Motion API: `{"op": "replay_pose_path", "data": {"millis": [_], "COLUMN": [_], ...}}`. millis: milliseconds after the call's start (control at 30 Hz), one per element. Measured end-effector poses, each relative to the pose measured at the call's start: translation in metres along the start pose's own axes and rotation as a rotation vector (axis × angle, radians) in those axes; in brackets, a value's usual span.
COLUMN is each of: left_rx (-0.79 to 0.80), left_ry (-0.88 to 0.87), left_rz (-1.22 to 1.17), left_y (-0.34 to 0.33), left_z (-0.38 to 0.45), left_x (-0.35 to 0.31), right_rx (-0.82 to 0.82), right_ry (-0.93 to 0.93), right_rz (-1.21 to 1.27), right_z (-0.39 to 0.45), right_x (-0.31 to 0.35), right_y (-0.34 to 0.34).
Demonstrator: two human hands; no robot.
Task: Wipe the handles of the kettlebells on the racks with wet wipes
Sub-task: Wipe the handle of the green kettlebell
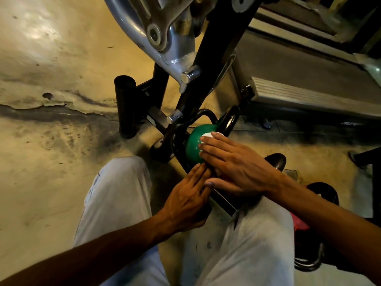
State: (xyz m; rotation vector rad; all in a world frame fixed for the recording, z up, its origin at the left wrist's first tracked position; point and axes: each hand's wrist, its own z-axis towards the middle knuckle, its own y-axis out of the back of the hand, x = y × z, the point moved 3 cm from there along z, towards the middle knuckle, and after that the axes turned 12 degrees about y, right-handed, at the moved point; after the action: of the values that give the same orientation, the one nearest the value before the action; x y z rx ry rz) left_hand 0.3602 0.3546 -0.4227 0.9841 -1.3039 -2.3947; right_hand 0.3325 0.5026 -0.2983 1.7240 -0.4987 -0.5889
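A green kettlebell (192, 144) with a black handle (229, 120) sits low on a black rack (165, 139) in front of my knees. My right hand (237, 168) lies flat over the green ball, pressing a white wet wipe (208, 135) that shows past the fingertips. My left hand (185, 201) rests just below, fingers together against the rack edge, touching the right thumb; what it holds, if anything, is hidden. A second black handle (277, 159) shows behind my right wrist. Further right are a red kettlebell (300, 223) and a black one (324, 191).
A silver machine arm (156, 36) and black frame bars (216, 58) hang over the rack. A black upright tube (125, 106) stands left of it. A treadmill deck (309, 75) lies at upper right. Worn yellowish floor (51, 120) spreads to the left.
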Motion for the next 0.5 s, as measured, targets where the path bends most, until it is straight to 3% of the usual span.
{"op": "replay_pose_path", "data": {"millis": [167,300,500], "left_rx": [0.042,-0.004,-0.027], "left_ry": [-0.016,-0.020,-0.010], "left_rz": [0.056,0.065,0.069], "left_y": [-0.010,-0.010,-0.004], "left_z": [-0.003,0.001,0.000], "left_x": [-0.001,0.001,0.003], "right_rx": [-0.057,0.115,-0.072], "right_ry": [0.015,0.089,0.123], "right_rz": [-0.054,-0.137,-0.081], "right_z": [0.007,0.026,-0.002], "right_x": [-0.002,0.009,-0.013], "right_y": [-0.002,-0.011,0.000]}}
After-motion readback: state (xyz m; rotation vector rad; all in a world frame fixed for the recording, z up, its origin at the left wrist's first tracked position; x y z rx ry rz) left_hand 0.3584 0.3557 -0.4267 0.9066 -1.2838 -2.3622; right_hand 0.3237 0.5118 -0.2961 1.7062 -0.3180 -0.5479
